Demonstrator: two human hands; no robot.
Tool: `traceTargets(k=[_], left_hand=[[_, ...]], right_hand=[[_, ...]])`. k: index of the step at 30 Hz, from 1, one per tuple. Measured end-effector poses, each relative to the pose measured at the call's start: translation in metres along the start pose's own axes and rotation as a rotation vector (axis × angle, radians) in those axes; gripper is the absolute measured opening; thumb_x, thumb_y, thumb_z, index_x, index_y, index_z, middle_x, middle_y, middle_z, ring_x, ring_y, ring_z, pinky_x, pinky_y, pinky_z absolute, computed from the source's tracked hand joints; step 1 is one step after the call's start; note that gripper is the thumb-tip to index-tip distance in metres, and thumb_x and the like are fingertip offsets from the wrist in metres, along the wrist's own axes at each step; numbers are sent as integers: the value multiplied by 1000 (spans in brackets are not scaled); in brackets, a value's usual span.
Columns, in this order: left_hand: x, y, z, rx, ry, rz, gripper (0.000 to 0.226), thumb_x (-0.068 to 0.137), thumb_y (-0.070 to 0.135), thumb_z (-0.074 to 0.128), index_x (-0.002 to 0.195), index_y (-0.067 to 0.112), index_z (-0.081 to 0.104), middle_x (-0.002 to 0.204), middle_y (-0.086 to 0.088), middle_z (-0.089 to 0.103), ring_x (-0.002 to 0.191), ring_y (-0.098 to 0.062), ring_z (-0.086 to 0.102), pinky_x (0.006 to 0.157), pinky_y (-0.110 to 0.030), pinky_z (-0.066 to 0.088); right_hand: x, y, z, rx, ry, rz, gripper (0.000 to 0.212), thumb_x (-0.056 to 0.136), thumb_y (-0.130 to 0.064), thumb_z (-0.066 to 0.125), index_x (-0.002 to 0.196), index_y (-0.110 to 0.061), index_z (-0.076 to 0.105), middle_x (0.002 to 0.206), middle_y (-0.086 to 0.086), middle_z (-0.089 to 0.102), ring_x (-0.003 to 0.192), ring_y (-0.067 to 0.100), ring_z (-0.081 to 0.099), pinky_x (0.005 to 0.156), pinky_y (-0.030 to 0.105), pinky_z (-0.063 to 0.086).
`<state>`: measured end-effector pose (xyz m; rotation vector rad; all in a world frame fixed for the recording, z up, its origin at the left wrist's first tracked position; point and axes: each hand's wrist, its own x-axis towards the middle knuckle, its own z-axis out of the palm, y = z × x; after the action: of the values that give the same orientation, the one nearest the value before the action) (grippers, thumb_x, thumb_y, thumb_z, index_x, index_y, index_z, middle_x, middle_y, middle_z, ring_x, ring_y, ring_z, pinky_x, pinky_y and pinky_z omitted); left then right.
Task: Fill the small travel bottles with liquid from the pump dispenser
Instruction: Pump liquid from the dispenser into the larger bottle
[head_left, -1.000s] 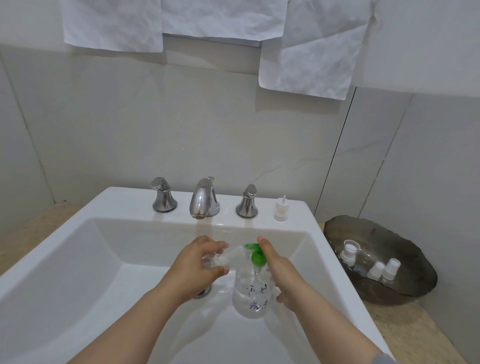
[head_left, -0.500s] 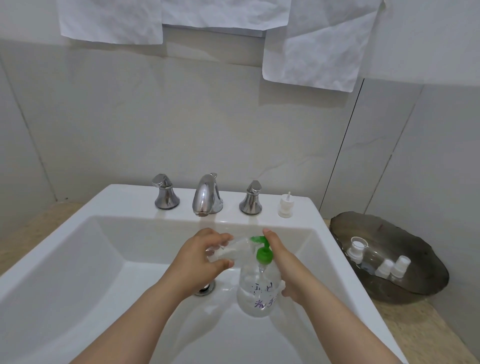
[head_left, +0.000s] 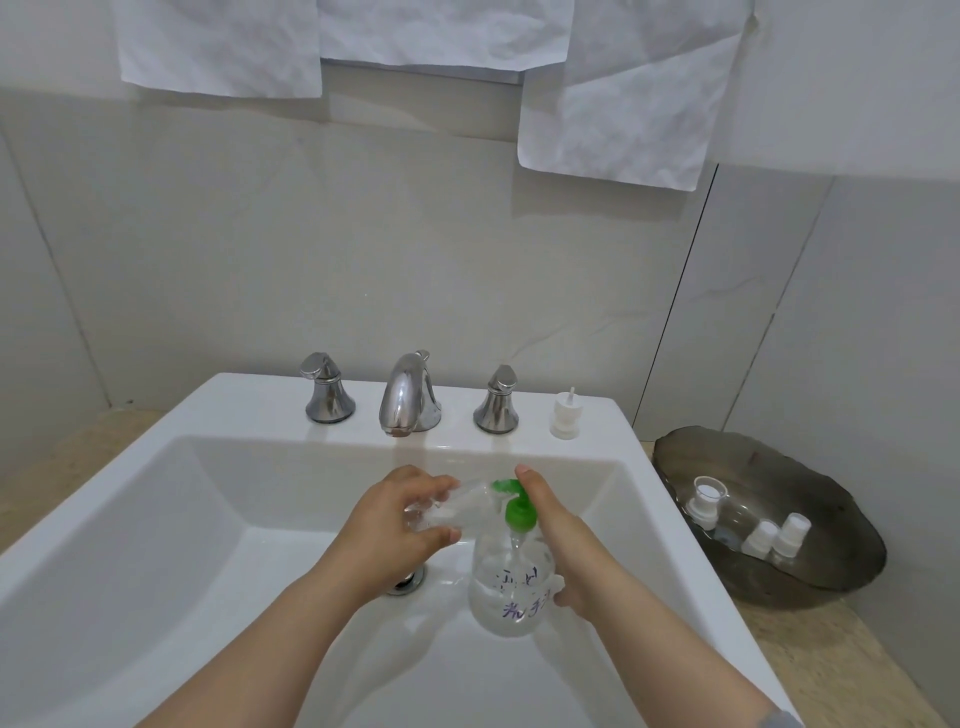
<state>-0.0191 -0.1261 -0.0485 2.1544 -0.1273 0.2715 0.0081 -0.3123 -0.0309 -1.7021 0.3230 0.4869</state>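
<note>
Left hand (head_left: 387, 525) holds bottle (head_left: 467, 506) at dispenser (head_left: 511, 597)

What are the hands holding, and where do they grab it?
Left hand grips the small travel bottle round its body; right hand holds the pump dispenser at its side, finger on its green pump.

The small bottle (head_left: 467, 506) in my left hand (head_left: 395, 519) is clear, smooth plastic, like the pump dispenser (head_left: 511, 597) my right hand (head_left: 561, 535) grips. Its pump head (head_left: 519, 512) is glossy green plastic. The sink (head_left: 623, 431) is glossy white, the faucet (head_left: 408, 397) polished metal, the dish (head_left: 810, 577) dark and shiny, and the sheets (head_left: 623, 104) above are crinkled matt paper.
</note>
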Motion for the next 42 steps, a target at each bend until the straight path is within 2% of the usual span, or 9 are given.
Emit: traceTargets(k=[4, 9, 16, 21, 25, 31, 35, 38, 42], left_hand=[[0, -3, 2, 20, -15, -11, 42, 75, 16, 77, 113, 30, 65, 102, 9, 57, 96, -4, 57, 77, -1, 38], [0, -4, 2, 40, -20, -10, 43, 75, 19, 77, 115, 31, 64, 101, 11, 56, 97, -5, 56, 81, -7, 40], [-1, -7, 4, 49, -37, -29, 44, 75, 19, 77, 115, 33, 64, 100, 14, 56, 98, -5, 56, 84, -13, 40], [-1, -6, 3, 41, -39, -32, 44, 75, 19, 77, 114, 33, 64, 102, 13, 56, 99, -5, 57, 86, -16, 42], [-1, -5, 2, 3, -29, -23, 42, 75, 16, 77, 112, 33, 65, 101, 11, 56, 97, -4, 57, 77, -2, 38], [1, 0, -1, -61, 8, 10, 42, 74, 11, 76, 108, 33, 66, 100, 8, 57, 93, 0, 56, 81, -5, 39], [2, 1, -1, -46, 11, 22, 42, 75, 12, 76, 109, 33, 66, 100, 9, 57, 93, 0, 57, 79, -1, 37], [2, 1, -1, -49, 9, 16, 42, 75, 13, 76, 111, 32, 66, 101, 9, 57, 96, -3, 57, 83, -5, 39], [0, 2, -1, -34, 15, 20, 41, 75, 14, 77, 111, 32, 66, 101, 10, 57, 96, -4, 57, 80, -2, 38]], right_hand=[[-3, -1, -1, -3, 14, -16, 46, 86, -64, 51, 103, -22, 50, 107, 1, 47, 100, 20, 41, 89, 35, 29], [-5, -2, 0, -20, 48, -32, 46, 87, -65, 49, 101, -21, 50, 106, 1, 47, 100, 21, 42, 88, 35, 29], [-9, -5, 1, -36, 57, -40, 35, 91, -59, 49, 85, -24, 50, 86, -4, 47, 97, 22, 43, 87, 34, 29], [-11, -4, 1, -42, 55, -44, 38, 90, -60, 49, 92, -23, 52, 97, 0, 49, 97, 22, 43, 86, 34, 29], [-12, -1, 0, -48, 48, -40, 42, 87, -66, 49, 95, -25, 52, 103, 1, 48, 99, 22, 42, 88, 36, 29], [-6, -6, 0, -10, 21, -34, 45, 87, -68, 45, 109, -29, 44, 111, -2, 42, 121, 24, 41, 106, 41, 29], [-3, -7, -1, -21, 26, -52, 42, 89, -67, 41, 106, -29, 45, 110, -1, 43, 114, 23, 41, 106, 41, 29], [-2, -8, -1, -13, 7, -60, 39, 89, -69, 38, 95, -31, 49, 106, -2, 44, 105, 18, 38, 107, 41, 28], [-1, -4, 1, 12, -8, -35, 52, 86, -71, 43, 117, -30, 50, 114, -1, 44, 130, 26, 40, 110, 44, 26]])
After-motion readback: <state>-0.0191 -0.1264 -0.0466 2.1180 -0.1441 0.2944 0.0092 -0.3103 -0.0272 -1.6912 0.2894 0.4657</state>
